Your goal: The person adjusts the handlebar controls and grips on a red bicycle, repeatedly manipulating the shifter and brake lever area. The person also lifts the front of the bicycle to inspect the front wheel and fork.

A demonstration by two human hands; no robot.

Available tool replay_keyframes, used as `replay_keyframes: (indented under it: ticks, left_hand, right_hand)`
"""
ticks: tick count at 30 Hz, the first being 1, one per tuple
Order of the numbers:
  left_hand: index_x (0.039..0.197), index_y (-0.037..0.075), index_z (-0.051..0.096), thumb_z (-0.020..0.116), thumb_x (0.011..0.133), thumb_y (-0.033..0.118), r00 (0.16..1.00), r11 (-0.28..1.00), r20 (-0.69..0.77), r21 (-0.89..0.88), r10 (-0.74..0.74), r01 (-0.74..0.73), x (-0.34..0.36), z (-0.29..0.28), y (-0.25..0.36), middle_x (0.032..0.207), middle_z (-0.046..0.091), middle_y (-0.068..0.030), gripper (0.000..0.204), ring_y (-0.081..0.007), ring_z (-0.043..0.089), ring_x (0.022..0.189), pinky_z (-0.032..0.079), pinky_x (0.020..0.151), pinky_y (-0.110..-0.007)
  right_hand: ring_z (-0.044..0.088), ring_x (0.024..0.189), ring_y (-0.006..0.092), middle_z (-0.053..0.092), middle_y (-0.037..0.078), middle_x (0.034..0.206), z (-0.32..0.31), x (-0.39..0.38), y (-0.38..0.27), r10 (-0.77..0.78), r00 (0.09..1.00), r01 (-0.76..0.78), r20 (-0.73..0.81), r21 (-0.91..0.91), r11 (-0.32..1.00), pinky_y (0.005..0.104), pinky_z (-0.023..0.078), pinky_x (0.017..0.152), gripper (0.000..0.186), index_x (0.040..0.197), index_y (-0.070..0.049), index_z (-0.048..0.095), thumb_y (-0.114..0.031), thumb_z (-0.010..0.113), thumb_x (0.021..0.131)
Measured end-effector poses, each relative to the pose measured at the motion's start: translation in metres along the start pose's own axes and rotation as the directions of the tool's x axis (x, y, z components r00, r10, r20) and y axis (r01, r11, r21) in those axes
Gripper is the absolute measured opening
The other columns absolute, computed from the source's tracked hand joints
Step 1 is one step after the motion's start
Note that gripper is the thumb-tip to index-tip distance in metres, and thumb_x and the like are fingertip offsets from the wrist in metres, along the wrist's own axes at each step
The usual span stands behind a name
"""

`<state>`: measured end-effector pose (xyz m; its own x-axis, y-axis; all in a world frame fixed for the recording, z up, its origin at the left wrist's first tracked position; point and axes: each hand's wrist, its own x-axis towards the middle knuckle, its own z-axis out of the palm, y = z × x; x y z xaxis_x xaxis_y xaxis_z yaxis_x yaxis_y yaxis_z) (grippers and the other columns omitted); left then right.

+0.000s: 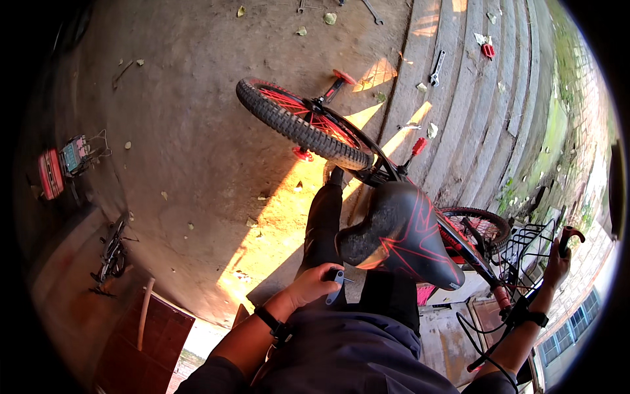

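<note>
My left hand (314, 286) is closed around a folding multi-tool (335, 287) with a grey-blue body; a thin metal bit sticks out of it. It is held in front of my lap, left of the black saddle (410, 233) with red lines. At the far right my right hand (556, 268) is wrapped round the end of the handlebar (564, 244), beside a curved reddish-brown lever. The black and red bicycle frame (462, 248) slopes from the rear wheel (305, 128) on the far side to the front wheel (482, 226) on the right. A red pedal (420, 146) juts out beside the saddle.
A wrench (438, 69) and a red pedal-like piece (487, 51) lie on the grooved slabs. Another wrench (373, 12) is at the far edge. Leftward are a red box-like device (50, 174) and a dark bicycle (113, 256). Cables (469, 328) loop near my right forearm.
</note>
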<state>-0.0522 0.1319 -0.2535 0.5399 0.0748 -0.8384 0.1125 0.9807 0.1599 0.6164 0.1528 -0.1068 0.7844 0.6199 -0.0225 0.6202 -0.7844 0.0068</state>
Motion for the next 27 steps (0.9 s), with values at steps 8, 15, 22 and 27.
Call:
replay_keyframes:
  ticks: [8,15,22,27]
  left_hand:
    - [0.134,0.002,0.054,0.067,0.088,0.012,1.000,0.999,0.009,-0.043,0.029,-0.028,-0.004,-0.007,0.003,0.107,0.063,-0.0024,0.049,-0.0098,0.061,0.098,0.051,0.088,-0.027]
    - [0.133,0.002,0.055,0.067,0.087,0.012,1.000,1.000,-0.020,0.013,0.018,-0.017,-0.009,-0.014,0.010,0.104,0.064,-0.0025,0.049,-0.0103,0.061,0.097,0.051,0.087,-0.027]
    - [0.134,0.004,0.053,0.068,0.088,0.012,1.000,0.999,-0.027,0.035,-0.005,0.005,-0.019,-0.015,0.026,0.101,0.060,-0.0011,0.049,-0.0100,0.059,0.092,0.050,0.082,-0.028]
    - [0.134,0.005,0.054,0.067,0.088,0.011,0.997,0.998,-0.056,0.027,-0.051,0.052,-0.028,-0.013,0.047,0.099,0.060,-0.0012,0.048,-0.0112,0.060,0.090,0.051,0.081,-0.028]
  right_hand:
    - [0.051,0.068,0.0123,0.062,0.001,0.073,0.009,-0.020,-0.039,0.012,1.000,-0.010,-0.011,0.110,0.994,0.0313,0.043,0.068,0.045,0.086,-0.004,0.065,-0.049,0.071,0.089]
    - [0.057,0.070,0.0187,0.063,0.005,0.075,0.001,-0.028,-0.061,0.028,1.000,-0.028,-0.003,-0.050,0.998,0.0363,0.045,0.069,0.049,0.090,-0.007,0.064,-0.055,0.069,0.088]
    - [0.063,0.081,0.0259,0.068,0.010,0.090,-0.003,-0.026,-0.059,0.048,0.997,-0.045,0.067,-0.040,0.998,0.0402,0.048,0.076,0.056,0.108,-0.005,0.062,-0.055,0.072,0.085]
    - [0.065,0.101,0.0360,0.068,0.020,0.111,-0.013,-0.034,-0.069,0.002,0.995,0.012,0.104,-0.131,0.991,0.0425,0.049,0.090,0.081,0.132,0.004,0.053,-0.054,0.077,0.080]
